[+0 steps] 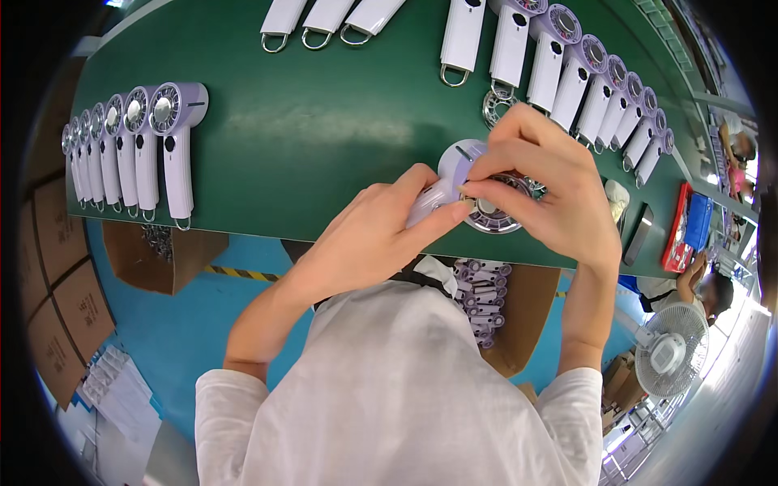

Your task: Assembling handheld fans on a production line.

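Note:
Near the front edge of the green table, my left hand (377, 223) is closed round the pale handle of a lavender-and-white handheld fan (452, 159). The fan is tilted, its head toward my right. My right hand (559, 182) is closed in a pinch at the side of the fan's head; whatever sits between thumb and fingers is hidden. Just below those fingertips shows a round, slotted grille (492, 220) with a bright centre, partly covered by my hand. Another round grille (496, 107) lies farther back, beyond my right knuckles.
Rows of similar fans line the table's left side (174, 154) and far right (596, 89); a few handles with metal loops (324, 20) lie at the back. Cardboard boxes (154, 259) stand below the table edge. To the right are a red tray (677, 231) and a standing fan (671, 352).

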The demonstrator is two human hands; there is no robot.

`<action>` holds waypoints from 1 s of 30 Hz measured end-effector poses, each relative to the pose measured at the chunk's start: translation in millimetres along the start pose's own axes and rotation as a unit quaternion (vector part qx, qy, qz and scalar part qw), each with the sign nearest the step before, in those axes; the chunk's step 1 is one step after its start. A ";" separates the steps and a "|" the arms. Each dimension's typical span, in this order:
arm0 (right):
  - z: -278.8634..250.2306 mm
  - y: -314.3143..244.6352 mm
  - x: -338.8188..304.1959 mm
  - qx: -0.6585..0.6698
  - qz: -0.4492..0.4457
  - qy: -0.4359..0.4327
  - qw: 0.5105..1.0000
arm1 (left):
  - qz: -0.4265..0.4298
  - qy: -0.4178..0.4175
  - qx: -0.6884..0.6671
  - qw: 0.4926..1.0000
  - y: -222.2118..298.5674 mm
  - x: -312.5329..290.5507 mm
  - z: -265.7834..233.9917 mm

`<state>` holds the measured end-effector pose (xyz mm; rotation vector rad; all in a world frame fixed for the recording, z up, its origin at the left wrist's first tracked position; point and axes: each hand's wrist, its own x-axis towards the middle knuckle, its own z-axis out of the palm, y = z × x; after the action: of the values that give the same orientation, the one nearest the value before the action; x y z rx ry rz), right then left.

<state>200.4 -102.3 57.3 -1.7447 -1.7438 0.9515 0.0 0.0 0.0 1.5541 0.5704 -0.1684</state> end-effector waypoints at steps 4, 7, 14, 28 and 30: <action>11.5 -0.8 8.2 -0.003 -0.012 0.098 0.995 | 0.023 0.005 0.008 1.000 4.3 -3.7 0.0; 13.0 2.0 10.8 0.040 -0.026 0.120 0.992 | 0.031 0.013 0.009 0.999 4.2 -5.8 1.6; 22.7 10.3 9.4 0.234 0.096 0.123 0.960 | 0.038 0.040 -0.050 0.997 -6.3 -6.6 -3.1; 42.4 36.1 -29.3 0.340 0.174 0.071 0.921 | -0.024 0.005 -0.051 0.998 -14.9 17.4 0.9; 48.3 35.7 -37.2 0.322 0.235 0.095 0.912 | -0.073 -0.010 -0.136 0.988 -13.7 20.8 2.5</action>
<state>189.0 -147.7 4.3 -1.7309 -0.7484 1.3132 12.3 2.3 -21.7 1.2457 0.6641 -0.2083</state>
